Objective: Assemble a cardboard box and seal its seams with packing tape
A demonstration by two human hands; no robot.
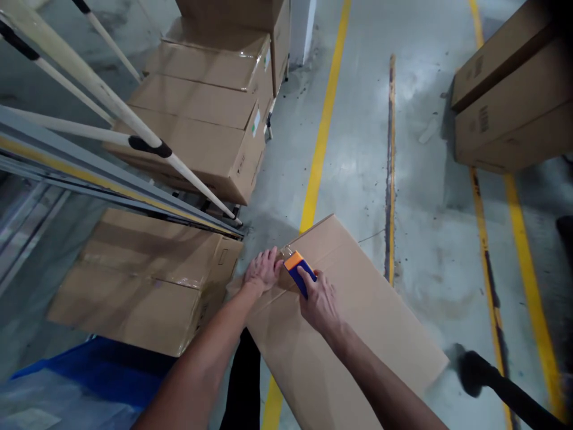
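A long brown cardboard box point(358, 298) lies tilted across the view below me, with clear tape at its upper left end. My right hand point(320, 301) is closed around a blue and orange hand tool point(295, 263), its exact kind unclear. The tool's orange end rests close to the taped end of the box. Beside it, my left hand point(265, 269) grips the upper left edge of the same box with bent fingers. The undersides of those fingers are hidden.
Left of me lies another taped box point(138, 280) near blue sheeting point(102, 373). A white pipe frame point(134, 125) stands above it. More boxes point(201, 131) sit on a rack behind, and stacked boxes point(510, 119) stand right. A black-shod foot point(472, 370) shows lower right.
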